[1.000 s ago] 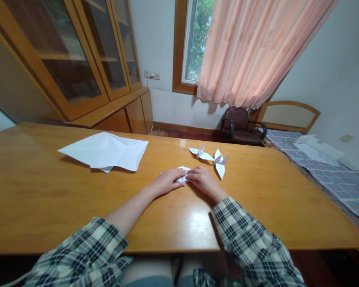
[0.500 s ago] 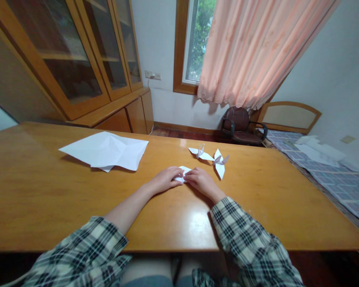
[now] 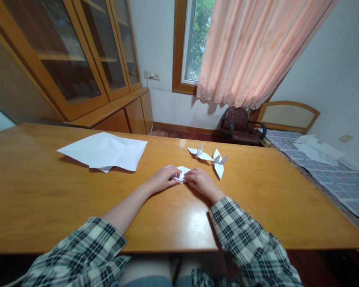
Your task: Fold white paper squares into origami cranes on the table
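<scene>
Both my hands are at a small folded piece of white paper (image 3: 182, 173) lying on the wooden table (image 3: 167, 219). My left hand (image 3: 165, 177) grips its left side, fingers bent and thumb at the near edge. On the right side, the bunched fingertips of my right hand (image 3: 200, 178) press onto the paper. Part of the paper is covered by my fingers, so its full shape cannot be made out. Just beyond my right hand sit two folded paper cranes, one with spread wings (image 3: 200, 153) and another (image 3: 218, 162) close beside it.
A large creased sheet of white paper (image 3: 107, 153) lies at the left of the table. Behind the table stand a glass-doored cabinet (image 3: 104, 93) and a brown office chair (image 3: 238, 123). A bed (image 3: 314, 159) with white sheets on it is at the right.
My left hand has shifted slightly left, and more of the folded paper shows between my hands. My right hand stays nearly in place. The whole view has drifted a little.
</scene>
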The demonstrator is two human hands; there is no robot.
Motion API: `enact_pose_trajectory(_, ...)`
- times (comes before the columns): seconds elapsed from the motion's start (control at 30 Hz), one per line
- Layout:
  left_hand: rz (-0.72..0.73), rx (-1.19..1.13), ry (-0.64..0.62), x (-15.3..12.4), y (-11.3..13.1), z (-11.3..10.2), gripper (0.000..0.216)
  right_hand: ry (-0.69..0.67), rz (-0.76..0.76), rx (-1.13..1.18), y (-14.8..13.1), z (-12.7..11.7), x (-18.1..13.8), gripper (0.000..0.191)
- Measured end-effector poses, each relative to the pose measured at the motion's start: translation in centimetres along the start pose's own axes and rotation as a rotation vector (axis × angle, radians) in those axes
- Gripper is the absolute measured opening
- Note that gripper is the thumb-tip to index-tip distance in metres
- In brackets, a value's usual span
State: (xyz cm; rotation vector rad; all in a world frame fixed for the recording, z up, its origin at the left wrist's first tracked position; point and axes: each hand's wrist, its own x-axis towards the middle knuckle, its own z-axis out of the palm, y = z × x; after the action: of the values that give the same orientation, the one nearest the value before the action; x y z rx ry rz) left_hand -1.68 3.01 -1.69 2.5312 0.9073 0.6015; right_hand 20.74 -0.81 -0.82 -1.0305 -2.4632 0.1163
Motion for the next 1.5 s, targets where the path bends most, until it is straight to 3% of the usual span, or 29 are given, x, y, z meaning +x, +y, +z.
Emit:
enact_pose_trajectory(0.7,-0.033,0.130,0.003,0.1,0.9,-0.6,0.024,0.047,0.194,0.070,-0.4,0.8,0.3,0.013)
enact_pose_trajectory(1.17,-0.145,0.050,0.130,0.4,0.5,0.8,0.024,0.066,0.485,0.138,0.0,1.9,1.1,0.017)
enact_pose_trajectory(1.5,-0.252,0.237,0.144,0.4,0.9,1.8,0.020,0.007,0.451,-0.102,0.0,2.8,1.5,0.022)
